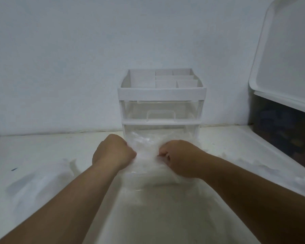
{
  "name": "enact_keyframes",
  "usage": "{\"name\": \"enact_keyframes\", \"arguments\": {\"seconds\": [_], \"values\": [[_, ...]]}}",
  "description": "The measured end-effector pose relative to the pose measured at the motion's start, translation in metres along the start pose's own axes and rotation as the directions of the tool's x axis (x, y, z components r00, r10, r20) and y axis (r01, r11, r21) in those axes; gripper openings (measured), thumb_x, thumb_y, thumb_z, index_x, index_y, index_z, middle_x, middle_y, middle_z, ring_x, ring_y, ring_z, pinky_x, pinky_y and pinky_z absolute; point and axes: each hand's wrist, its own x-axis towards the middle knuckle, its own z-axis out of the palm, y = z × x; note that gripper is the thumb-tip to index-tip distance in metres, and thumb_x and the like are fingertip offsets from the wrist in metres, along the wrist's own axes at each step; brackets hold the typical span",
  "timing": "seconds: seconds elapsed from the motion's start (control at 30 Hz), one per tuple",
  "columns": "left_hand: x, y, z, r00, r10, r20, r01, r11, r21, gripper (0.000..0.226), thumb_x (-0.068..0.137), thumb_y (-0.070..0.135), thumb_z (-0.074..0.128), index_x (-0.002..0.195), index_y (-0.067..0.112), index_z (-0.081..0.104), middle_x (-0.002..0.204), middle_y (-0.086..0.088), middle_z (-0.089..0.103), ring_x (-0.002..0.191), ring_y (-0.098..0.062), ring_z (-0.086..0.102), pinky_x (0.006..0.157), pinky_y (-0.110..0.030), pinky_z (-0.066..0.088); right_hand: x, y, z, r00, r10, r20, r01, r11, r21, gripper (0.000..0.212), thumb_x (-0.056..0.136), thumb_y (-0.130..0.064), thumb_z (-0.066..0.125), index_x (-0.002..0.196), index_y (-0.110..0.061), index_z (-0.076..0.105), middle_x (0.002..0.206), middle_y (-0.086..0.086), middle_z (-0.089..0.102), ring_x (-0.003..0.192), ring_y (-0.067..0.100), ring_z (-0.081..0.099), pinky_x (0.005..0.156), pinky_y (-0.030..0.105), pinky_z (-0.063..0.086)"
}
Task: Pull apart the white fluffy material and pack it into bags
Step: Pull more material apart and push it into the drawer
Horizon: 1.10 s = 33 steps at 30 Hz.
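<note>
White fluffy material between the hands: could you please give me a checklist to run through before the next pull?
1. Grip of the left hand on the white fluffy material: ok, fingers curled round it.
2. Grip of the right hand: ok, fingers pinch the same clump.
3. Material parted: not ok, one clump spans both hands.
4. Mouth of the clear plastic bag open: cannot tell, it lies blurred on the table to the left.
5. Clear plastic drawer unit with white frame out of the way: ok, upright behind the hands.
</note>
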Motion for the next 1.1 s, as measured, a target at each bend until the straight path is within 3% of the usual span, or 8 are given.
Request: {"name": "enact_keyframes", "arguments": {"seconds": [0.1,0.17,0.27,0.47,0.57,0.73,0.87,1.1], "values": [[-0.012,0.006,-0.008,0.975,0.133,-0.181,-0.133,0.991,0.009,0.018,0.071,0.019,0.076,0.085,0.021,0.065,0.086,0.003,0.067,0.077,-0.020,0.064,0.064,-0.029,0.048,0.003,-0.001,-0.001,0.997,-0.029,0.075,0.031,0.999,-0.029,0.029,0.099,-0.009,0.048,0.123,-0.016,0.062,0.121,0.002,0.055,0.102,0.016,0.050,0.089,0.024,0.036],[-0.030,0.017,-0.015,0.831,0.411,-0.374,-0.439,0.898,0.012,0.025,0.074,0.020,0.077,0.093,0.027,0.063,0.091,0.009,0.059,0.080,-0.013,0.058,0.065,-0.026,0.041,0.004,-0.001,-0.004,0.995,-0.054,0.087,0.058,0.997,-0.041,0.028,0.097,-0.005,0.048,0.121,-0.015,0.061,0.110,0.001,0.051,0.090,0.012,0.043,0.081,0.022,0.033],[-0.045,0.036,-0.014,0.655,0.754,-0.058,-0.738,0.654,0.170,0.007,0.086,0.022,0.070,0.087,0.028,0.074,0.083,0.010,0.068,0.077,-0.009,0.061,0.071,-0.027,0.051,0.007,0.000,-0.001,0.992,-0.041,0.119,0.047,0.998,-0.050,0.026,0.097,-0.003,0.048,0.118,-0.012,0.060,0.091,-0.006,0.047,0.085,0.013,0.046,0.072,0.021,0.039],[-0.018,0.026,0.003,0.783,0.567,0.258,-0.601,0.579,0.551,0.024,0.088,0.008,0.060,0.106,0.019,0.072,0.099,-0.005,0.069,0.089,-0.024,0.065,0.078,-0.035,0.055,0.009,0.002,0.001,0.987,-0.053,0.150,0.056,0.998,-0.016,0.038,0.095,-0.007,0.054,0.127,-0.028,0.062,0.130,-0.002,0.056,0.116,0.019,0.054,0.099,0.028,0.043],[-0.017,0.020,0.004,0.771,0.630,0.093,-0.558,0.596,0.578,0.041,0.083,0.001,0.062,0.117,0.022,0.067,0.114,0.000,0.063,0.101,-0.024,0.063,0.084,-0.038,0.054,0.006,0.003,-0.002,0.980,-0.092,0.177,0.091,0.996,0.014,0.040,0.094,0.000,0.051,0.102,-0.038,0.060,0.114,-0.006,0.056,0.114,0.018,0.048,0.095,0.026,0.038],[-0.020,0.022,-0.009,0.629,0.723,-0.287,-0.542,0.672,0.504,0.027,0.072,-0.005,0.074,0.087,0.017,0.070,0.086,0.001,0.059,0.072,-0.023,0.058,0.057,-0.038,0.051,0.000,0.003,-0.007,0.977,-0.108,0.183,0.114,0.993,-0.027,0.057,0.098,0.001,0.046,0.151,-0.017,0.037,0.146,0.003,0.044,0.126,0.020,0.043,0.087,0.012,0.026],[-0.032,0.030,0.004,0.633,0.759,0.154,-0.708,0.486,0.512,0.015,0.090,0.017,0.062,0.089,0.026,0.074,0.082,0.004,0.067,0.077,-0.018,0.062,0.068,-0.033,0.052,0.007,0.005,-0.002,0.983,-0.105,0.151,0.102,0.994,0.025,0.042,0.093,-0.001,0.053,0.131,-0.019,0.055,0.107,-0.004,0.054,0.091,0.014,0.054,0.082,0.022,0.046],[-0.016,0.023,0.018,0.704,0.577,0.414,-0.701,0.473,0.534,0.029,0.093,0.032,0.051,0.117,0.023,0.065,0.111,0.001,0.060,0.098,-0.023,0.063,0.084,-0.037,0.052,0.009,0.003,0.002,0.986,-0.044,0.161,0.042,0.999,0.013,0.036,0.102,-0.019,0.045,0.137,-0.017,0.054,0.132,0.007,0.059,0.116,0.025,0.056,0.102,0.034,0.043]]}}
